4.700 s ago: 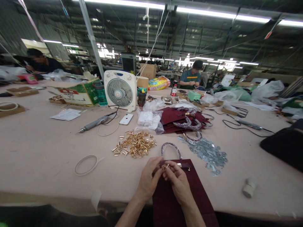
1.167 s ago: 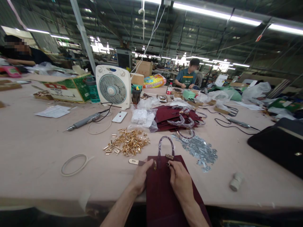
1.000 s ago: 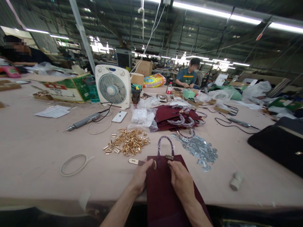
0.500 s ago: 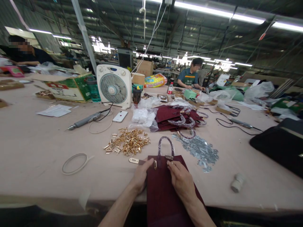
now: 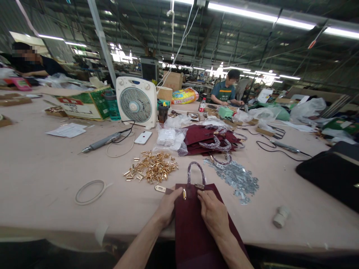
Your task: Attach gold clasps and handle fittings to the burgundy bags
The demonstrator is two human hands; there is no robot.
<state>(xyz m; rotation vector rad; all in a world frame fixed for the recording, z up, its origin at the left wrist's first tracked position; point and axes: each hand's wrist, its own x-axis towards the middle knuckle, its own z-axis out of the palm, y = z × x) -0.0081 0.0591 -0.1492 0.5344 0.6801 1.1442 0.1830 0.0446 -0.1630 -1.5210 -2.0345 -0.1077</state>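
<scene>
A dark red bag panel [image 5: 193,231] with a wrapped handle [image 5: 195,172] lies at the table's near edge. My left hand [image 5: 167,206] presses on the panel's left top corner, beside a gold clasp [image 5: 184,194]. My right hand [image 5: 213,215] rests on the panel and pinches a small gold fitting [image 5: 199,186] at the handle's base. A gold strap tab [image 5: 160,189] sticks out to the left of my left hand.
A heap of gold fittings [image 5: 153,170], a heap of silver plates [image 5: 237,178], a stack of dark red panels [image 5: 211,141], a white fan [image 5: 137,102], a phone [image 5: 143,137], an electric screwdriver [image 5: 102,142], a tape ring [image 5: 89,192], a black bag [image 5: 333,173]. Two other people sit at the far side.
Both hands, earlier raised together over the panel's top with a small gold piece, now lie apart on the panel. In the last second they barely move.
</scene>
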